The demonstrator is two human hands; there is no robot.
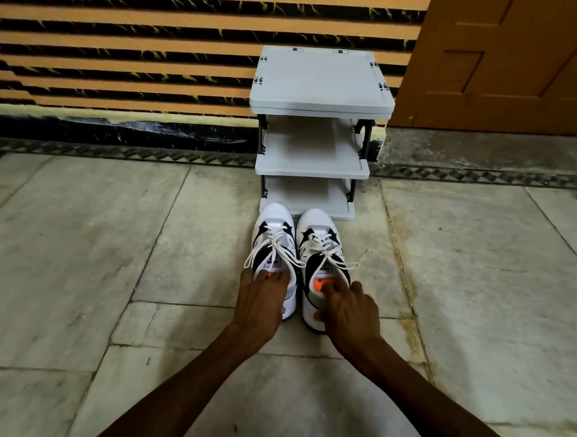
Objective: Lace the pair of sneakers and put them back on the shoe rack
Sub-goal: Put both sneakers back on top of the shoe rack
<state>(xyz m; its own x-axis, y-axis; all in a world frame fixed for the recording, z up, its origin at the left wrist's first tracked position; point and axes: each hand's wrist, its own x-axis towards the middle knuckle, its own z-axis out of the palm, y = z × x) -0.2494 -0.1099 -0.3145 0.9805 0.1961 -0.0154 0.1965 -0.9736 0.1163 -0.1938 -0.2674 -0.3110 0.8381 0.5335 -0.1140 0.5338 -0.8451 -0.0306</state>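
Note:
Two white sneakers with black panels and white laces stand side by side on the floor, toes pointing at the shoe rack (313, 167). The left sneaker (272, 241) has my left hand (260, 301) over its heel, fingers curled into the opening. On the right sneaker (322, 248) my right hand (349, 311) does the same, fingers inside the collar above an orange insole. Both shoes are laced, with the lace ends hanging loose over the sides. The grey rack has three shelves, all bare.
The rack stands against a striped orange and black wall (121, 53). A brown wooden door (513, 63) is at the right. Marble floor tiles (74, 237) spread to both sides of the shoes.

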